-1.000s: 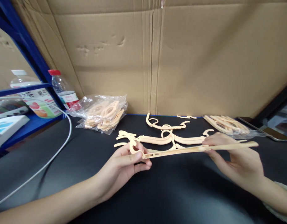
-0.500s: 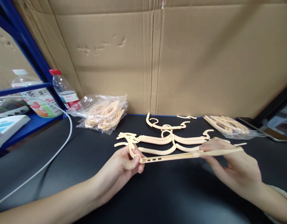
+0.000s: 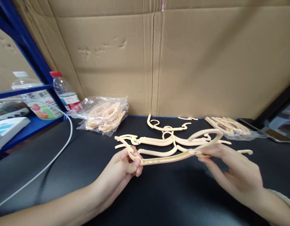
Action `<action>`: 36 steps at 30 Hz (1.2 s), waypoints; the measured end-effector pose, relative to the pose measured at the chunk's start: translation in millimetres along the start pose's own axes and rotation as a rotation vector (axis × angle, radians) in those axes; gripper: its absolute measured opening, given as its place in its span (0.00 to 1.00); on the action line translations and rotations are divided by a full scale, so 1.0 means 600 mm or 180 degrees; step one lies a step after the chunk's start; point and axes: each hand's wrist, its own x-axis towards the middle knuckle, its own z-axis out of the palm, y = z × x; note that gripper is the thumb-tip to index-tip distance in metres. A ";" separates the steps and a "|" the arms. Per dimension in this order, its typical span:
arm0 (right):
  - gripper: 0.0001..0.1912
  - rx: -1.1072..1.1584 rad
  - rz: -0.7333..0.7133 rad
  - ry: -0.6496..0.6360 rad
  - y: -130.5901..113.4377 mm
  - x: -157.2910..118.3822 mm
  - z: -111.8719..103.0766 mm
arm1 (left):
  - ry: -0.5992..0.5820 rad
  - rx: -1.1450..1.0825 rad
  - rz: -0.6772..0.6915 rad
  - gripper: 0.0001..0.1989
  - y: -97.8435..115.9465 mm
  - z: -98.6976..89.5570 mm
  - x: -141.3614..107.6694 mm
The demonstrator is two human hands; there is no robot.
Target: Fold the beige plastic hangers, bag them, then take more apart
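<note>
Your left hand [image 3: 122, 166] pinches one end of the hanger [image 3: 168, 159]; your right hand [image 3: 239, 171], well apart, pinches it by the hook [image 3: 202, 131], above the black table [image 3: 163, 194]

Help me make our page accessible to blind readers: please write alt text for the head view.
A person's left hand and right hand hold a beige hanger part above a black table, the left at one end, the right beside its large curved hook. Similar parts lie beyond, with clear plastic bags of pieces at left and right and a cardboard wall behind.
</note>
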 end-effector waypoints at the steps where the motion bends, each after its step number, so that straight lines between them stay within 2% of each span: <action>1: 0.08 -0.0021 0.0004 0.0007 0.000 -0.001 0.000 | 0.0045 0.0037 0.0032 0.09 0.002 0.003 -0.002; 7: 0.07 -0.0064 0.0052 0.0022 -0.003 -0.007 -0.003 | 0.0304 0.0093 0.0176 0.11 0.010 0.009 0.000; 12: 0.04 -0.0219 0.0388 0.0048 -0.003 -0.008 0.002 | 0.0388 0.0021 0.0186 0.11 0.008 0.005 0.005; 20: 0.04 -0.0073 0.0809 0.0102 0.006 -0.004 0.009 | 0.0323 0.0100 0.0053 0.07 0.007 0.001 0.004; 23: 0.05 -0.0043 0.0937 0.0094 0.016 -0.006 0.010 | 0.0254 0.0078 -0.0119 0.09 0.003 0.005 0.002; 25: 0.05 -0.0026 0.1017 0.0032 0.024 -0.008 0.010 | 0.0028 0.0129 -0.0346 0.11 -0.001 0.009 -0.002; 28: 0.06 0.0010 0.1129 -0.0075 0.031 -0.008 0.011 | -0.0642 0.0615 -0.0544 0.10 -0.006 0.017 -0.013; 30: 0.06 0.0051 0.1105 -0.0241 0.031 -0.006 0.012 | -0.1014 0.1304 -0.0230 0.07 -0.005 0.021 -0.024; 31: 0.06 0.0083 0.1059 -0.0355 0.030 -0.005 0.012 | -0.1157 0.1710 0.0095 0.06 -0.001 0.023 -0.031; 33: 0.06 0.0166 0.0964 -0.0643 0.028 -0.003 0.014 | -0.1474 0.2404 0.0728 0.09 0.008 0.027 -0.043; 36: 0.05 0.0253 0.0866 -0.1010 0.027 -0.003 0.018 | -0.1850 0.2924 0.1087 0.17 0.023 0.032 -0.056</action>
